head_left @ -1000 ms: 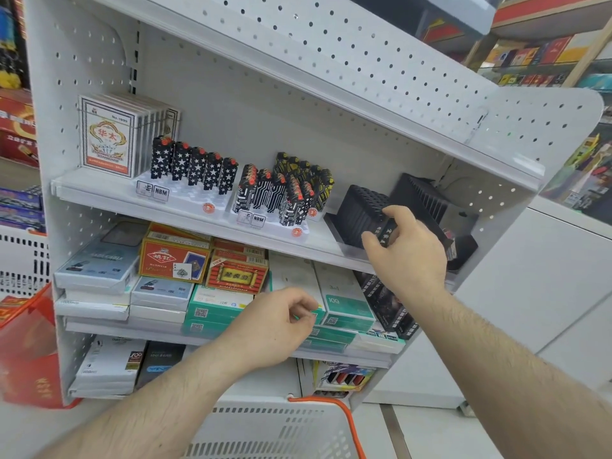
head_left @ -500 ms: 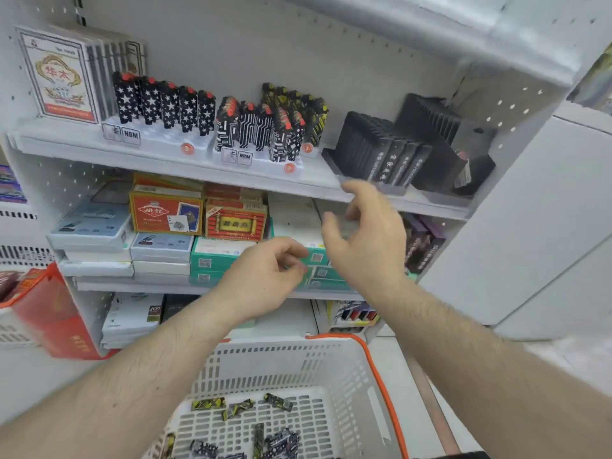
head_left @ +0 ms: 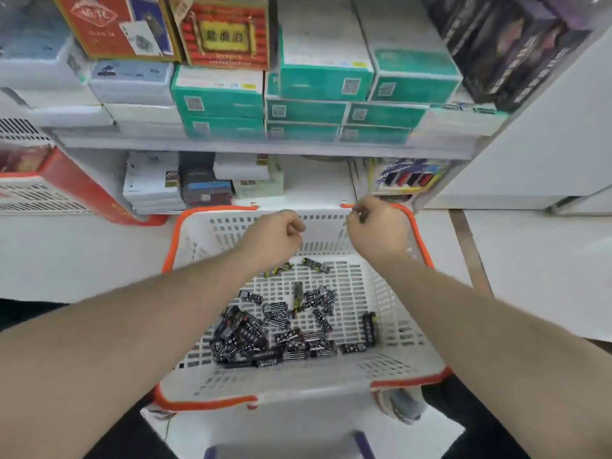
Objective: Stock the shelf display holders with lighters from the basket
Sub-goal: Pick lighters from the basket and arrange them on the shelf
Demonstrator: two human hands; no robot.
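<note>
1. Lighters (head_left: 284, 329), small black-and-white patterned ones with a few yellow-marked among them, lie loose in a heap on the floor of the white slotted plastic basket with an orange rim (head_left: 420, 236).
2. Both forearms reach out over the basket, and the two hands are held apart above its far end, near the far wall.
3. The left hand (head_left: 278, 236) has its fingers curled into a loose fist; whether anything sits inside it cannot be told.
4. The right hand (head_left: 377, 226) is likewise curled, thumb meeting fingertips close to the orange rim; something small and dark shows at the fingertips, too blurred to identify.
5. Neither hand touches the heap of lighters below.
6. Beyond the basket stands the white metal shelf unit (head_left: 265, 149), its middle shelf stacked with teal-and-white cardboard boxes (head_left: 308, 111), a red box with a yellow panel (head_left: 228, 38) above them.
7. A red-sided basket (head_left: 82, 190) sits on the floor at the left.
</note>
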